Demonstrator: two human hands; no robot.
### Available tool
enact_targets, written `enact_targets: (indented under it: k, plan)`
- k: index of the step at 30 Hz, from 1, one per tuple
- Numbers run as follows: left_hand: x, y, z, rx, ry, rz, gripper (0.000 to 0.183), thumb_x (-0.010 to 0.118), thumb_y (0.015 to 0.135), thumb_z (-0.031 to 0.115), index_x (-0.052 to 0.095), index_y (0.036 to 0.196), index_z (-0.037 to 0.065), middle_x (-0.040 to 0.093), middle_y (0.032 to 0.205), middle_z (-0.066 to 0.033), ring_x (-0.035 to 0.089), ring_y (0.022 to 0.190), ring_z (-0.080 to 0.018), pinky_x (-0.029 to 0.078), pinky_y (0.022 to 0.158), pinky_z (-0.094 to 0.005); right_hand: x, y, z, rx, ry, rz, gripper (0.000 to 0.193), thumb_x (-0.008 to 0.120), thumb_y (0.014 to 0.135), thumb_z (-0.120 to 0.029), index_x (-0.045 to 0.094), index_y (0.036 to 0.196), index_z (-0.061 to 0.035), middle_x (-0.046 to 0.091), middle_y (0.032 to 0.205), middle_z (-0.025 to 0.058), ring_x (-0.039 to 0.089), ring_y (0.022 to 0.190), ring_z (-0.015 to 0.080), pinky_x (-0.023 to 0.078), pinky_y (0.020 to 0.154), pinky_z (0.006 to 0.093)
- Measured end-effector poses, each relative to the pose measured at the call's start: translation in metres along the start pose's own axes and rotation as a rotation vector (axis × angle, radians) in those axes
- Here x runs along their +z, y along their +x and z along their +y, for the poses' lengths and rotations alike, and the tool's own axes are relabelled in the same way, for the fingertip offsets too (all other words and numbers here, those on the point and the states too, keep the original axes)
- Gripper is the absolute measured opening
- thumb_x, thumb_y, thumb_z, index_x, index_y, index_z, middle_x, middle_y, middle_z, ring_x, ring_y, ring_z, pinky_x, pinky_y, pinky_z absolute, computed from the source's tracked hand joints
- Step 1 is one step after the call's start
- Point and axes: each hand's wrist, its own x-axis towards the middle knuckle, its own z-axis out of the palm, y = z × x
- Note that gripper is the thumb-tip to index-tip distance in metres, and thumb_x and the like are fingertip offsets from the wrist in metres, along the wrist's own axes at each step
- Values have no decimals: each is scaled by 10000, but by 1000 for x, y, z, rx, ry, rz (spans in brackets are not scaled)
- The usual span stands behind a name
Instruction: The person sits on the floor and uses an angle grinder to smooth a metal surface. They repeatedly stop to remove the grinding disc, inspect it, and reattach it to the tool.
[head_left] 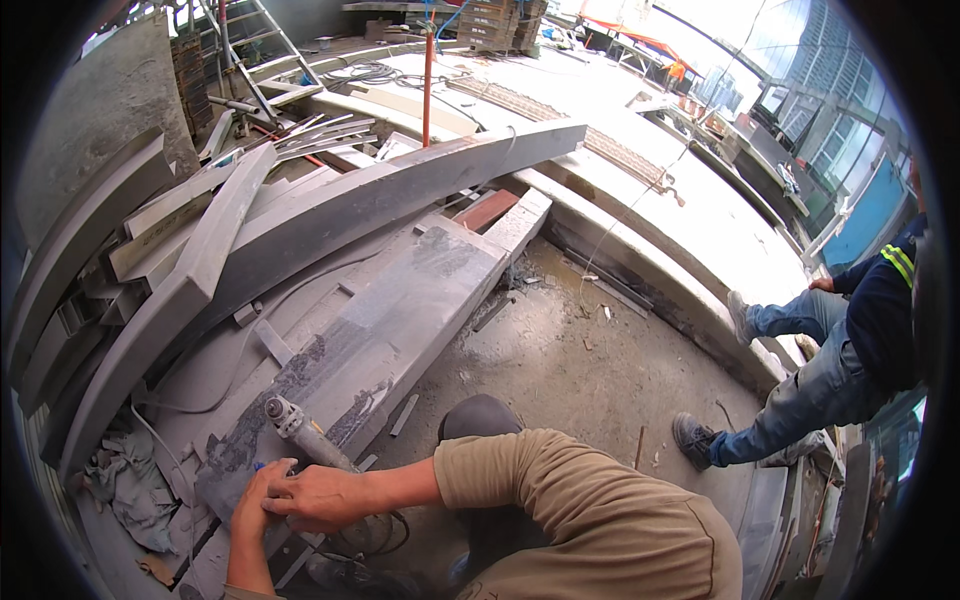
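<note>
Angle grinder [300,432] lies on the near end of a long grey stone slab [400,310]; grinder head points up and away toward the upper left, body and cable running back down toward the person; its long axis sits roughly along the slab's own length, which runs from lower left to upper right.

Right hand [322,497] lies across the rear of the grinder body, fingers curled over it, grip pressed together on the tool; left hand [255,500] sits just beside it on the left, fingers bent down at the slab's near edge beside the tool, touching the right hand; whether it pinches anything I cannot tell.

Both hands are at the tail end; the head lies beyond them; right hand is nearer the body.

Slab surface is wet and dark in patches around the head; curved stone pieces [330,215] are stacked behind; another person's legs [800,390] stand well apart at right.
</note>
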Motion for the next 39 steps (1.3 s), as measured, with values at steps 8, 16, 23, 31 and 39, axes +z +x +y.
enact_targets:
  k: [8,16,23,31,39]
  plan:
    - [-1,0,6,-11,38,-21,577,694,817,268,559,1307,-5,612,1262,-227,578,1187,-385,471,992,-416,-1,0,0,7,0,-14,588,711,770,-167,500,1292,2,535,1023,170,626,791,368,523,656,447]
    - [-2,-6,14,244,177,65,552,726,771,228,590,1273,45,609,1270,-205,590,1138,-383,482,967,-420,-3,3,0,3,42,10,601,712,778,-173,490,1309,0,541,1063,186,614,910,391,518,749,459]
    - [3,-15,18,158,-79,121,538,738,753,214,599,1258,90,629,1199,-157,588,1131,-367,484,935,-430,-4,4,1,8,96,43,582,708,788,-170,505,1301,14,546,1121,208,585,1021,417,502,832,477]
    - [11,-17,10,161,-59,150,478,654,833,277,596,1275,103,626,1212,-116,579,1146,-341,459,945,-445,-2,5,0,-15,125,82,552,710,790,-153,524,1279,24,554,1109,214,585,1017,422,505,824,484]
    - [9,-18,15,142,-49,122,517,679,812,276,581,1293,112,618,1199,-118,567,1151,-344,458,935,-459,-3,5,0,-25,125,97,545,704,798,-145,520,1281,28,556,1092,218,585,1004,424,503,825,483]
